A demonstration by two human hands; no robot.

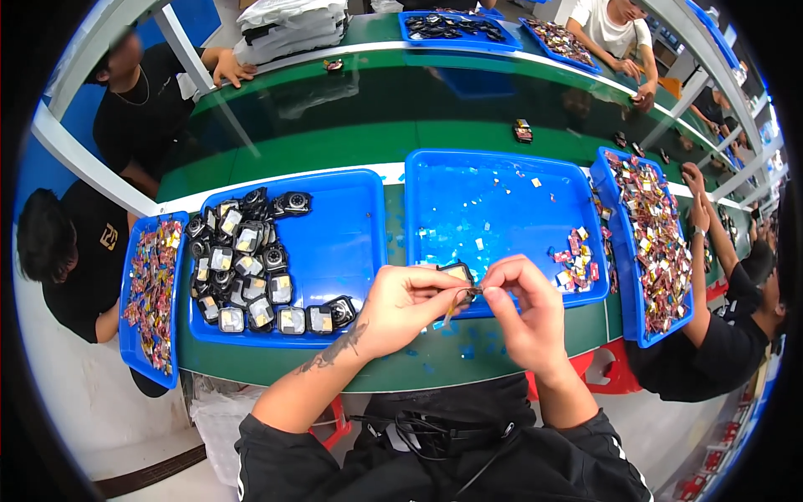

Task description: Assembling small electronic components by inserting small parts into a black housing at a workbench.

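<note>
My left hand (391, 311) pinches a small dark part (474, 290) between thumb and fingertips, over the front of the middle blue tray (493, 159). My right hand (531, 316) meets it from the other side, its thumb and forefinger closed on the same part. A thin pale yellowish strip (452, 308) hangs below the left fingertips. Just behind the fingers shows a black-rimmed unit with a pale face (456, 271), partly hidden by my hands; I cannot tell whether it is joined to the part.
The left blue tray (351, 188) carries black watch-like units (248, 238) along its left and front. Small red and yellow parts (577, 259) lie in the middle tray. Outer trays (155, 293) (657, 243) are heaped with similar parts. Beyond runs a green conveyor (376, 138); co-workers sit around.
</note>
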